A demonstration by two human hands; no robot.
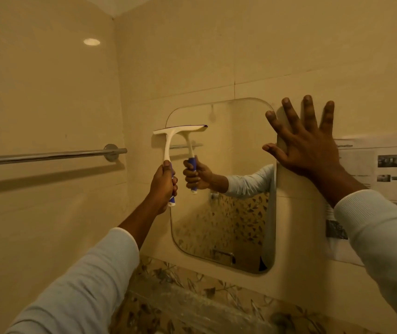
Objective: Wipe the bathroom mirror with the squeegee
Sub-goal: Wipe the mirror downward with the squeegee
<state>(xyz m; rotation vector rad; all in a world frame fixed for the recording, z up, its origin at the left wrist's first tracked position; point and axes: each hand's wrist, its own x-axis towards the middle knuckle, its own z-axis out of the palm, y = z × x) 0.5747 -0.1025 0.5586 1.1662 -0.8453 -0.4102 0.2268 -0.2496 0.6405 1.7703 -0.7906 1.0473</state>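
A rounded rectangular mirror [238, 150] hangs on the cream tiled wall. My left hand [163, 183] is closed around the blue grip of a white squeegee [168, 138], whose blade lies flat against the mirror's upper left edge. The mirror shows the squeegee and hand reflected. My right hand [306, 143] is spread flat on the wall at the mirror's right edge, with the thumb and index finger over the glass rim.
A chrome towel rail [48, 155] runs along the left wall at hand height. A printed paper sheet [385, 169] is stuck to the wall to the right of the mirror. Leaf-patterned tiles [192, 297] lie below the mirror.
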